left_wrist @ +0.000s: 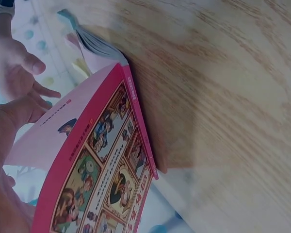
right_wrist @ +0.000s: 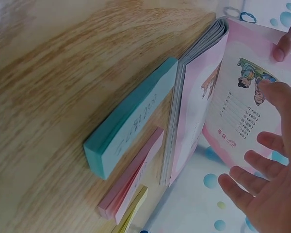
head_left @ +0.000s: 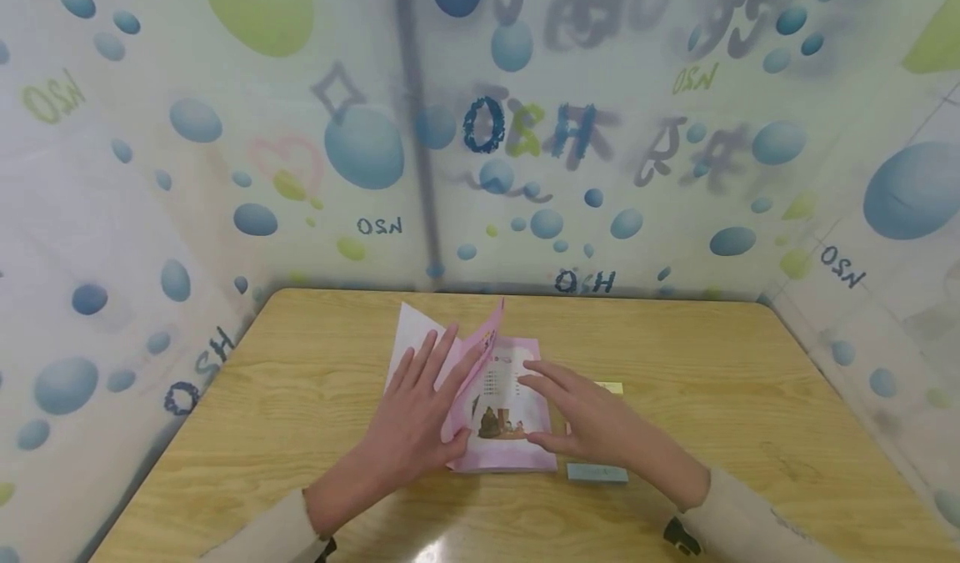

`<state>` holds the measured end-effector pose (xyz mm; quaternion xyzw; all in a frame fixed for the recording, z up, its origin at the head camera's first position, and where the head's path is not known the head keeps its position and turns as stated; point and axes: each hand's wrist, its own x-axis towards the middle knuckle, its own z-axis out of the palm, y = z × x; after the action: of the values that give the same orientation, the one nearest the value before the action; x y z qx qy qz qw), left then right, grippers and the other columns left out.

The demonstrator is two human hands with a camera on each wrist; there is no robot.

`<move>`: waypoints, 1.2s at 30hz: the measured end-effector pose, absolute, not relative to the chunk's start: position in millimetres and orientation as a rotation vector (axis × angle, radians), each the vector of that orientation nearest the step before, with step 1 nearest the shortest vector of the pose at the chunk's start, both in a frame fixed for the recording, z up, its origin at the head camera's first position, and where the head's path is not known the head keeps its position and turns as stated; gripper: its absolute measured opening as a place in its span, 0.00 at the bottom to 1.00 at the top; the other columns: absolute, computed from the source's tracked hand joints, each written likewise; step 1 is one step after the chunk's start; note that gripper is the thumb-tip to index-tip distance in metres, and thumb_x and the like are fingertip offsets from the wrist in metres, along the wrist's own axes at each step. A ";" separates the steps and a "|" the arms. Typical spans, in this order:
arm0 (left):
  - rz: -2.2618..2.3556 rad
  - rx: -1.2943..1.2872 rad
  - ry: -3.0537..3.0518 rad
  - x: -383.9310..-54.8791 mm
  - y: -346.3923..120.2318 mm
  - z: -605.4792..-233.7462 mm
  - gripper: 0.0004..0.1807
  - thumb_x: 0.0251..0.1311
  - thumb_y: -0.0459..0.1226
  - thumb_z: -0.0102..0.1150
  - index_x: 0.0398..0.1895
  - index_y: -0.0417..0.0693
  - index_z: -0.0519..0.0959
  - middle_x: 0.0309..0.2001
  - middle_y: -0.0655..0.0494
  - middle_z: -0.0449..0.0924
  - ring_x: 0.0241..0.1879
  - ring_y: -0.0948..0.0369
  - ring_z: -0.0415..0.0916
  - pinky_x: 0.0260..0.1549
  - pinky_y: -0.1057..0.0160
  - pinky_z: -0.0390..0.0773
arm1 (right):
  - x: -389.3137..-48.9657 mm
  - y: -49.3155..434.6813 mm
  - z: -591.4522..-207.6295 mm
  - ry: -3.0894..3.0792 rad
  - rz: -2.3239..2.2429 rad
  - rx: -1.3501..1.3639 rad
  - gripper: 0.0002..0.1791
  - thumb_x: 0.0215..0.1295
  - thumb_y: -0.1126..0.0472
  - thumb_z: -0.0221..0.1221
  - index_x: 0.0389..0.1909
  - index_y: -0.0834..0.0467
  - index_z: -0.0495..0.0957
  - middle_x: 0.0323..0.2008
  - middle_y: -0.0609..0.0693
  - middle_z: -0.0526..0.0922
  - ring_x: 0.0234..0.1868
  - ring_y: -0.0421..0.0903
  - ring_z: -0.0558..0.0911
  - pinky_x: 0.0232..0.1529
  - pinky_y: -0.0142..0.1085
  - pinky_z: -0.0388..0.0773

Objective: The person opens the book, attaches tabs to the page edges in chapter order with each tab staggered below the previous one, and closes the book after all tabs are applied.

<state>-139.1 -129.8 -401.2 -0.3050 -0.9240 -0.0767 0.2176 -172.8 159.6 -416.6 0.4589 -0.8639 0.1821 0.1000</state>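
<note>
A leaf point(head_left: 491, 329) of an illustrated paperback book point(head_left: 517, 460) is pinched by the left hand point(head_left: 408, 421), the thumb being laid against its printed face and the fingers extended along the other side. Nothing is grasped by the right hand point(head_left: 596, 421); its fingers are spread loosely, slightly bent, beside the right-hand page, and whether that page is touched cannot be told. Both forearms are covered by pale sleeves point(head_left: 262, 521), and a dark strap point(head_left: 681, 536) is seen at the right wrist.

The book is placed in the middle of the table, between the two hands, with the leaf raised at a slant and the right-hand page lying flat. That page is bordered in pink and printed with short lines of text above a small cartoon scene. In the left wrist view, the pink-red cover point(left_wrist: 99, 160) is shown lifted, filled with framed cartoon pictures and joined to a narrow spine point(left_wrist: 138, 121).

Just beside the book, on the right, three small paper pads are lined up: a turquoise pad point(right_wrist: 131, 119) marked with handwriting, a pink pad point(right_wrist: 133, 177) and a yellow pad point(right_wrist: 133, 211). In the head view the pink one is mostly hidden by the right hand.

All of this is supported by a wood-grained table point(head_left: 720, 396) with rounded far corners. Its far edge and sides are bounded by pale sheeting point(head_left: 630, 296), which is patterned with blue and green spots and mirrored "H2O" lettering.
</note>
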 end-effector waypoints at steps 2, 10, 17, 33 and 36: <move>-0.217 -0.850 -2.552 -139.3 -132.0 -398.9 0.59 0.45 0.49 0.74 0.81 0.56 0.53 0.79 0.40 0.46 0.75 0.39 0.49 0.68 0.36 0.55 | -172.9 159.8 -417.3 -2.546 0.532 1.363 0.39 0.63 0.45 0.70 0.69 0.61 0.70 0.70 0.59 0.68 0.66 0.56 0.73 0.62 0.51 0.73; -0.256 -0.843 -2.644 -137.3 -144.7 -393.5 0.53 0.47 0.47 0.72 0.79 0.50 0.59 0.67 0.38 0.71 0.68 0.40 0.64 0.68 0.38 0.57 | -173.3 159.8 -420.7 -2.530 0.540 1.391 0.39 0.62 0.46 0.71 0.68 0.61 0.70 0.69 0.59 0.69 0.65 0.56 0.73 0.62 0.50 0.73; -0.307 -0.881 -2.680 -136.6 -154.0 -389.9 0.45 0.49 0.46 0.73 0.74 0.50 0.68 0.58 0.44 0.79 0.63 0.40 0.71 0.66 0.39 0.62 | -172.2 157.9 -421.5 -2.632 0.535 1.391 0.39 0.63 0.45 0.70 0.70 0.59 0.69 0.70 0.58 0.68 0.68 0.55 0.70 0.65 0.50 0.70; -0.131 -0.810 -2.757 -133.1 -186.3 -380.9 0.30 0.47 0.45 0.75 0.57 0.50 0.82 0.68 0.30 0.65 0.61 0.34 0.69 0.53 0.34 0.73 | -163.5 151.5 -433.9 -2.868 0.380 1.462 0.38 0.59 0.42 0.71 0.67 0.55 0.72 0.71 0.56 0.67 0.71 0.54 0.67 0.69 0.49 0.63; -0.094 -0.816 -2.757 -130.9 -190.2 -382.7 0.28 0.47 0.45 0.76 0.54 0.50 0.82 0.70 0.30 0.62 0.64 0.32 0.66 0.53 0.33 0.72 | -164.2 150.4 -436.8 -2.851 0.373 1.486 0.39 0.58 0.43 0.72 0.66 0.56 0.72 0.71 0.58 0.68 0.70 0.55 0.68 0.69 0.50 0.64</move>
<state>-130.9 -190.2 -382.7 -0.2810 -0.9500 -0.0323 0.1321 -164.2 150.4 -436.8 0.4588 -0.8798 0.1151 -0.0475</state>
